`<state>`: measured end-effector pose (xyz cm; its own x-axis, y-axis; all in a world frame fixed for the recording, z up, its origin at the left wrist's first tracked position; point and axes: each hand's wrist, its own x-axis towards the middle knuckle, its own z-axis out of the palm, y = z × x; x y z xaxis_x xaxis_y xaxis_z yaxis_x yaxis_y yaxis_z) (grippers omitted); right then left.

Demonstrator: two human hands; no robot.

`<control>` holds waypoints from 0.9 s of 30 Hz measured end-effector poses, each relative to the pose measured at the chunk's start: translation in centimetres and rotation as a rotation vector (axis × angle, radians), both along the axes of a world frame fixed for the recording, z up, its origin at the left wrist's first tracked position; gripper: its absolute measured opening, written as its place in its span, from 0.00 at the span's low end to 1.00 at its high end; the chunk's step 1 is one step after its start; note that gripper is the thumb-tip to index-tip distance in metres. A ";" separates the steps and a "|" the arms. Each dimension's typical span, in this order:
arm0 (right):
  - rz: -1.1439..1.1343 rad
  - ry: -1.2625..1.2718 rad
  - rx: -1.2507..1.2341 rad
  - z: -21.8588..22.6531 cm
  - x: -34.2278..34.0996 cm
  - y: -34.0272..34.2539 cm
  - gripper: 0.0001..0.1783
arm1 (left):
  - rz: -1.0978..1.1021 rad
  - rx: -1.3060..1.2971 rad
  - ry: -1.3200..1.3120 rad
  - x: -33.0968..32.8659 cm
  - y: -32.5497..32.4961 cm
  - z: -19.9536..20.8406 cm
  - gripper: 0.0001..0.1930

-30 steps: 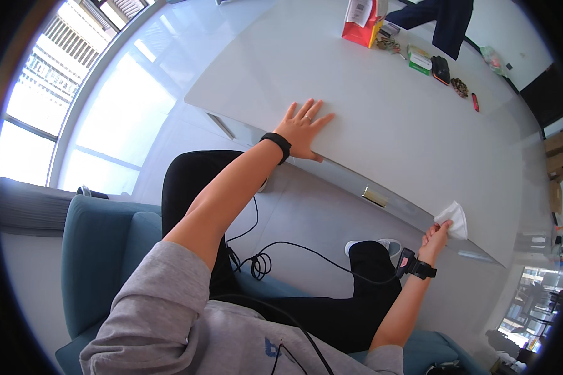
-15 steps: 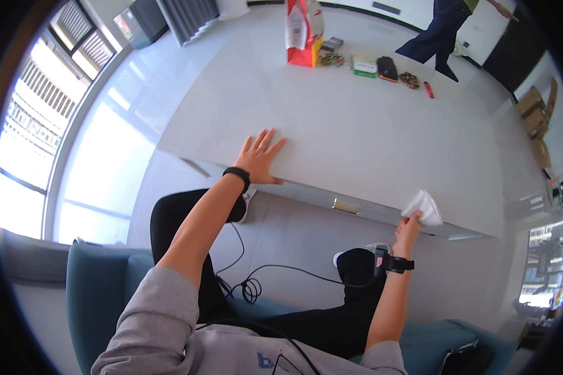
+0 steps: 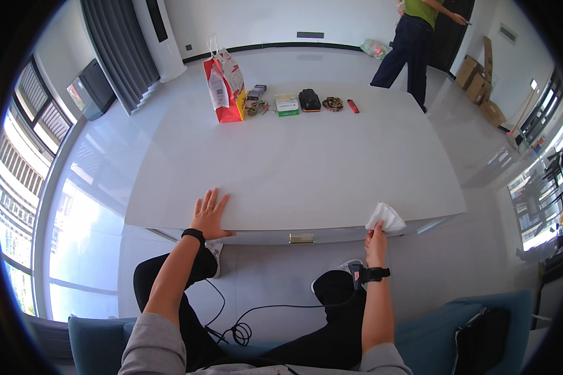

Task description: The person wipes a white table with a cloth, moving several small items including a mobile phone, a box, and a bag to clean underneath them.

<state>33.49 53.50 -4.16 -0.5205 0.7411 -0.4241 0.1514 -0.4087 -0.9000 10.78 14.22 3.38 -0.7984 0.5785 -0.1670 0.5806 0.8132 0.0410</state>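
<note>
My left hand [image 3: 209, 215] rests on the near edge of the white table [image 3: 281, 169], palm down with its fingers spread and nothing in it. Toward the table's near right corner, my right hand [image 3: 376, 240] pinches a crumpled white tissue [image 3: 386, 217]. The tissue lies over the edge of the tabletop, above my closed fingers. A black band circles each wrist, and the right one carries a small device [image 3: 358, 273] with a cable.
Along the table's far side stand a red-and-white paper bag [image 3: 226, 87], a green-and-white packet [image 3: 287, 104], a black case [image 3: 309, 100], a bead bracelet [image 3: 333, 104] and a red stick-shaped item [image 3: 353, 106]. A drawer handle [image 3: 301, 238] faces me. Another person [image 3: 413, 50] stands beyond.
My view has tilted up and shifted, so more of the far room shows. My left hand still lies flat on the table edge; my right hand still holds the tissue near the corner.
</note>
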 end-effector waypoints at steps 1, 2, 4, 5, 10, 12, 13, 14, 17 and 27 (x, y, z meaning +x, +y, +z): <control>-0.003 0.000 0.002 0.3 -0.1 -0.1 0.30 | 0.000 0.004 -0.002 0.0 0.0 0.0 0.59; -0.002 -0.014 -0.007 0.5 -0.1 -0.2 0.30 | 0.001 0.007 -0.005 0.0 -0.1 -0.1 0.59; -0.001 -0.027 -0.017 0.9 -0.5 -0.5 0.30 | 0.000 0.002 0.004 -0.3 -0.3 -0.1 0.59; 0.007 -0.011 -0.025 0.9 -0.8 -0.6 0.30 | -0.002 -0.003 0.013 -0.3 -0.4 -0.1 0.59; 0.038 0.012 0.000 0.3 -0.6 -0.3 0.31 | 0.010 0.001 0.011 -0.2 -0.2 0.0 0.59; 0.026 -0.035 0.126 -1.2 -0.5 0.4 0.32 | -0.005 0.021 0.008 -0.4 0.2 -0.1 0.59; 0.023 -0.077 0.249 -1.4 -0.5 0.8 0.33 | 0.000 0.027 0.002 -0.5 0.1 -0.4 0.60; 0.124 -0.148 0.308 -2.1 -0.4 0.0 0.35 | 0.001 0.035 -0.004 -0.6 0.2 -0.7 0.60; 0.136 -0.053 0.205 -2.0 -0.3 -1.8 0.34 | 0.021 0.043 -0.015 -0.4 -0.3 -0.9 0.60; -0.170 0.034 0.099 3.3 4.9 -6.9 0.16 | 0.012 0.113 0.003 -0.3 -0.6 -0.1 0.59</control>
